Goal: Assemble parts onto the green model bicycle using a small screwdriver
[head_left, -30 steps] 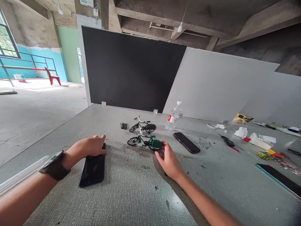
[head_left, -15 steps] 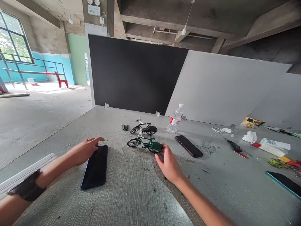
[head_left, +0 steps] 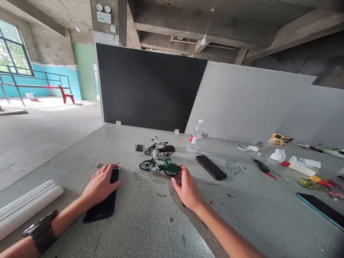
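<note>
My right hand (head_left: 188, 188) pinches the rear end of a green toy bicycle (head_left: 159, 166), thumb and fingers at its back wheel; the fingertips are partly hidden behind it. The bicycle stands upright on the table, with green boxes over the rear wheel. Close behind it stands a black toy bicycle (head_left: 160, 147) of the same kind, untouched. My left hand (head_left: 100, 182) lies open over the upper part of a dark smartphone (head_left: 103, 208), palm down, thumb out to the right.
A small bundle of dark and green pieces (head_left: 139, 147) lies behind the bicycles. On the right are a water bottle (head_left: 195, 138), another smartphone (head_left: 211, 167), tissues (head_left: 277, 154) and a teal-edged phone (head_left: 321, 208). A white long object (head_left: 32, 206) lies left. A black board (head_left: 153, 89) stands behind.
My left hand has come down further over the smartphone, thumb now spread to the right. My right hand stays at the green toy bicycle. The whole view has shifted slightly.
</note>
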The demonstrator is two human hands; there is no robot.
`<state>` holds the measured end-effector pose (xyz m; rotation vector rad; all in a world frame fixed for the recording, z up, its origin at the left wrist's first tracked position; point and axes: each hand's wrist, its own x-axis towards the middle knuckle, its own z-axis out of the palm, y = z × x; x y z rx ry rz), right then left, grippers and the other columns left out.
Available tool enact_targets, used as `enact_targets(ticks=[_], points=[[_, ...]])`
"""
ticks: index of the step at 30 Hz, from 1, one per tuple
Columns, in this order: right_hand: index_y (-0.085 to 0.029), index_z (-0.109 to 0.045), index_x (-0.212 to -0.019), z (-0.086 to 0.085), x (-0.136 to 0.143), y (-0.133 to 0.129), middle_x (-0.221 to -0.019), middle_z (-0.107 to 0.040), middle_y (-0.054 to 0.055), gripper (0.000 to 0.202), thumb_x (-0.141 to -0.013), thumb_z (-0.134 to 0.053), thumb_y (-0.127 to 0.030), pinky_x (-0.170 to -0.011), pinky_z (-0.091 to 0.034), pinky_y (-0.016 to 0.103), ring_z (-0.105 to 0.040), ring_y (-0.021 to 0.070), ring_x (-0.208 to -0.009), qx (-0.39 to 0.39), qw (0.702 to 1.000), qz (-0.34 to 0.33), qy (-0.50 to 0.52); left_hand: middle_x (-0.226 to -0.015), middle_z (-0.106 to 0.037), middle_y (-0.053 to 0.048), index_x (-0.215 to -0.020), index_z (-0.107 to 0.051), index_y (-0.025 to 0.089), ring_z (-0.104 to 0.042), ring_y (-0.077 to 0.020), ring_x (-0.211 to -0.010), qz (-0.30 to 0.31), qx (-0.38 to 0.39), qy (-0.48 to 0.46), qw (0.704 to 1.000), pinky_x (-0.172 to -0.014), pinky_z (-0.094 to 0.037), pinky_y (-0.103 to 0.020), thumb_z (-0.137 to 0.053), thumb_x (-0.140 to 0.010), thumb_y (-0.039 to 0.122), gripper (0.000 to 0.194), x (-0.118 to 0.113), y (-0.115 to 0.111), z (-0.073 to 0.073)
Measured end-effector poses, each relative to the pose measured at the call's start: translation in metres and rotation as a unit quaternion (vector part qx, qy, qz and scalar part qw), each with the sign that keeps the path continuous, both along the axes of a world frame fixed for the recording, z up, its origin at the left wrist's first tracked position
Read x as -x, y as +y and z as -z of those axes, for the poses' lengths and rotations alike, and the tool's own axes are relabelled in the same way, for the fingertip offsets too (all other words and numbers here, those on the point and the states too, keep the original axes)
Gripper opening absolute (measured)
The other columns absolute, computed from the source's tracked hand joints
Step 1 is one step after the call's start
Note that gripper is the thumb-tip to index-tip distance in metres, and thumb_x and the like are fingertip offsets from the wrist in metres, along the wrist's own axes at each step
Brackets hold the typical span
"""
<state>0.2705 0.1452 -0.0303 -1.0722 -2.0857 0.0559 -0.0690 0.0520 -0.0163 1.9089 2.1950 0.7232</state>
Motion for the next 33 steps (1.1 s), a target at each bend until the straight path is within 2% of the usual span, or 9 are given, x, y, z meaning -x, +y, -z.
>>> enact_targets(ticks=[11, 17, 21, 25, 28, 31, 33], points=[[-0.017, -0.059, -0.126, -0.002, 0.001, -0.002, -0.119, -0.065, 0.008, 0.034, -0.098, -0.062, -0.036, -0.083, -0.058, 0.042, -0.067, 0.0213, -0.097, 0.014, 1.0, 0.001, -0.001, -0.127, -0.057, -0.014, -0.112, -0.051, 0.021, -0.053, -0.0354, -0.12, -0.023, -0.006, 0.003, 1.0, -0.103, -0.04, -0.049, -0.055, -0.079, 0.037, 0.036, -0.004, 0.003, -0.006], [-0.018, -0.059, -0.126, -0.006, 0.0, -0.005, -0.117, -0.065, 0.008, 0.033, -0.098, -0.061, -0.036, -0.08, -0.058, 0.04, -0.067, 0.0207, -0.095, 0.025, 1.0, -0.009, -0.001, -0.132, -0.056, -0.014, -0.119, -0.052, 0.021, -0.054, -0.0347, -0.122, -0.018, -0.014, -0.011, 1.0, -0.104, -0.041, -0.049, -0.056, -0.08, 0.036, 0.042, -0.002, 0.002, -0.005], [-0.018, -0.059, -0.127, -0.005, -0.002, -0.004, -0.119, -0.065, 0.008, 0.034, -0.098, -0.062, -0.036, -0.084, -0.057, 0.043, -0.066, 0.0219, -0.098, 0.035, 0.999, -0.017, -0.002, -0.134, -0.057, -0.012, -0.118, -0.056, 0.023, -0.054, -0.0339, -0.122, -0.012, -0.023, -0.013, 1.0, -0.105, -0.042, -0.05, -0.056, -0.082, 0.034, 0.037, 0.0, 0.003, -0.002], [-0.018, -0.06, -0.125, -0.01, 0.0, -0.005, -0.121, -0.064, 0.008, 0.03, -0.099, -0.061, -0.033, -0.089, -0.055, 0.045, -0.065, 0.023, -0.103, 0.048, 0.998, -0.042, -0.01, -0.132, -0.06, -0.009, -0.116, -0.061, 0.025, -0.055, -0.0312, -0.123, 0.02, -0.038, -0.012, 0.999, -0.106, -0.043, -0.05, -0.05, -0.09, 0.031, 0.029, 0.006, 0.002, -0.003], [-0.02, -0.061, -0.121, -0.017, 0.002, -0.009, -0.117, -0.065, 0.007, 0.025, -0.096, -0.06, -0.02, -0.092, -0.053, 0.045, -0.064, 0.0232, -0.106, 0.067, 0.994, -0.077, -0.029, -0.135, -0.059, -0.01, -0.118, -0.061, 0.024, -0.054, -0.0308, -0.126, 0.052, -0.055, -0.005, 0.997, -0.108, -0.041, -0.052, -0.045, -0.094, 0.028, 0.029, 0.007, -0.002, -0.008], [-0.026, -0.061, -0.123, -0.023, 0.003, -0.012, -0.117, -0.065, 0.005, 0.042, -0.088, -0.055, -0.004, -0.096, -0.052, 0.042, -0.063, 0.0228, -0.11, 0.083, 0.99, -0.103, -0.04, -0.144, -0.054, -0.01, -0.125, -0.06, 0.023, -0.051, -0.0297, -0.13, 0.113, -0.067, 0.016, 0.991, -0.112, -0.04, -0.051, -0.047, -0.095, 0.026, 0.033, 0.001, -0.01, -0.018], [-0.03, -0.06, -0.126, -0.026, 0.004, -0.013, -0.118, -0.064, 0.004, 0.053, -0.084, -0.052, 0.001, -0.098, -0.051, 0.041, -0.062, 0.0223, -0.112, 0.087, 0.988, -0.117, -0.042, -0.146, -0.054, -0.007, -0.131, -0.059, 0.027, -0.051, -0.0273, -0.133, 0.17, -0.063, 0.035, 0.983, -0.114, -0.039, -0.048, -0.052, -0.094, 0.026, 0.038, -0.008, -0.017, -0.023]])
